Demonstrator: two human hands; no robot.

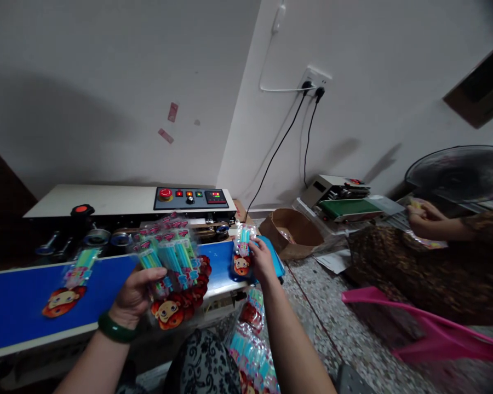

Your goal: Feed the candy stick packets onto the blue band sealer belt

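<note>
A: What lay at the left end of the blue belt (20, 306)?

B: One packet (72, 287), flat on the belt near its left end, cartoon face toward the near edge; behind it ran the sealing machine (119, 210), its control panel (191, 198) carrying a red button and a lit display.

A: And the left hand (133, 298)?

B: It was raised over the belt's near edge, a green bangle (115, 328) on the wrist; its fingers (154, 273) were clenched around a fanned bunch of packets (175, 268), turquoise sticks showing through the clear wrap, cartoon faces hanging low.

A: The right hand (261, 260)?

B: It was at the belt's right end; its fingers were closed on a single packet (241, 257), held upright and touching the belt there; a blue tray (276, 262) sat just beside it.

A: Anything below?

B: More packets (250, 345) lay heaped under the belt's right end, on the speckled floor (332, 317).

A: Further right?

B: A brown cardboard box (293, 230); then a second machine with a green belt (345, 208); another person's hand (423, 213) near it, holding something I could not make out; a fan (460, 172) behind; a pink plastic piece (427, 334) on the floor.
</note>
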